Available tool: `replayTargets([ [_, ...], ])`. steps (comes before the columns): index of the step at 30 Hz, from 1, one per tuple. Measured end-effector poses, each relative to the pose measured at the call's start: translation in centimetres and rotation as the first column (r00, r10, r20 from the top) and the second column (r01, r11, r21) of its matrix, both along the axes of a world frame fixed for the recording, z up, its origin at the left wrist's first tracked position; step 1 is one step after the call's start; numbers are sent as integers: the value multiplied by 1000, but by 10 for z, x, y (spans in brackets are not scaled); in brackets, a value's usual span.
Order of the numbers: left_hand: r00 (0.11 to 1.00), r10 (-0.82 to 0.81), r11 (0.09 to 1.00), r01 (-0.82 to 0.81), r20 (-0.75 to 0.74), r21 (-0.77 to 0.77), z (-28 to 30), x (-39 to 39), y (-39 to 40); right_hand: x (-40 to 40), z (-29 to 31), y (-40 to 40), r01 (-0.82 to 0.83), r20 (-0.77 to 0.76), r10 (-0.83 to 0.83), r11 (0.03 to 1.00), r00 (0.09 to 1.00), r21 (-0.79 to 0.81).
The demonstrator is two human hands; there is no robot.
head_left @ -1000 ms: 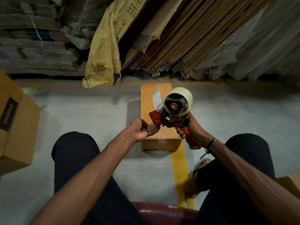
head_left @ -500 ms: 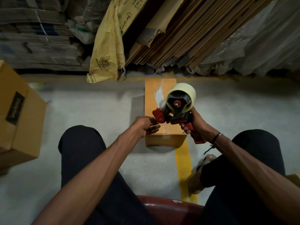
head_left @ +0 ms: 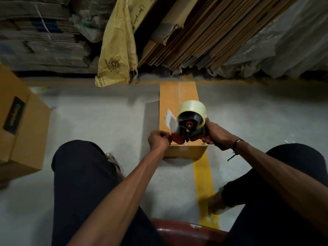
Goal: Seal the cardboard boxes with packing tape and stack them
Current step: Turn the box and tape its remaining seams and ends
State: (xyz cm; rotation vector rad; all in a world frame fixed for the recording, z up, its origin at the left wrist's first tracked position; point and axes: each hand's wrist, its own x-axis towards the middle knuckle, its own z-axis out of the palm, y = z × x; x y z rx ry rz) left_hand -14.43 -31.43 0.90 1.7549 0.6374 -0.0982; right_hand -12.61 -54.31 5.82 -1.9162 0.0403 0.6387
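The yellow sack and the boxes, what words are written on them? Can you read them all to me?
"SOLUBI", cut off at the fold: on the bottom edge of the yellow sack.
A square logo with small print beneath: on the same sack, too small to read.
Handwriting in brackets: on the leaning cardboard sheet, too unclear to read.
A word on a black label: on the big box at the left, too blurred to read.
The long box: no words visible.

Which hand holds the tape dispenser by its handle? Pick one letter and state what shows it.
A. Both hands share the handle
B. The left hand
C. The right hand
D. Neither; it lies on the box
C: the right hand is wrapped round the red handle of the tape dispenser, while the left hand only pinches at its front end, above the long cardboard box.
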Motion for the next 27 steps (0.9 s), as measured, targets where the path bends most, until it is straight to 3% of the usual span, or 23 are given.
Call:
replayTargets([
  [5,991,107,971,-86,-86,222,-49,-5,45,11,-16,-25,65,13,-64,986,998,-152],
  [13,996,-63,964,79,-71,252,-89,21,63,10,-76,-55,57,46,-46,961,998,-270],
  [21,987,19,974,18,-161,225,-140,37,62,36,-127,-55,-102,169,230,829,958,-549],
  [27,976,66,988,-35,-208,150,-158,42,57,56,-146,-63,-107,196,263,813,945,-572],
])
